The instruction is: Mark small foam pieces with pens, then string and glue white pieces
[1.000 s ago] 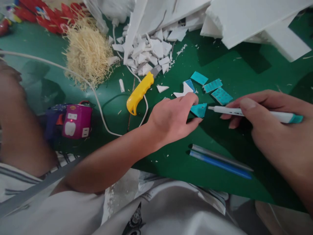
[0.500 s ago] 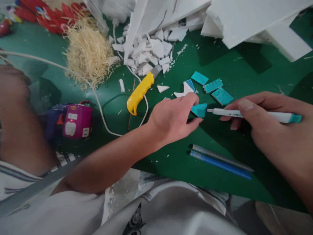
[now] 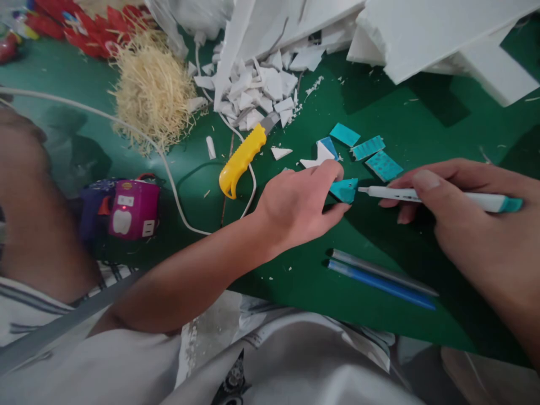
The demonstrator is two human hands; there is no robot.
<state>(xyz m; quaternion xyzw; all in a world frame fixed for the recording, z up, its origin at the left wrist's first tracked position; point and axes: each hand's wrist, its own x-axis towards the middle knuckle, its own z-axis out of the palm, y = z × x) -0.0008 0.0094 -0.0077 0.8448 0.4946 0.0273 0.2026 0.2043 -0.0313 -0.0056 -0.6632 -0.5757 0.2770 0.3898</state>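
Fingers [image 3: 336, 209] pinch a flat, pointed teal piece [image 3: 346, 190] beside a slim marker [image 3: 476, 201].

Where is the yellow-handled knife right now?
In the head view, the yellow-handled knife lies left of centre, beside the left wrist, its blade reaching the heap of white foam scraps.

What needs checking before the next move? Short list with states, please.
1. Teal piece held by left hand: ok, fingers on it.
2. Marker in right hand, tip towards teal piece: ok.
3. Marker tip touching teal piece: cannot tell, too close to call.
4. Yellow cutter blade retracted: not ok, blade shows beside the foam scraps.
5. Blue pen and grey pen clear of both hands: ok.
6. White cable clear of left forearm: not ok, it runs right up to it.
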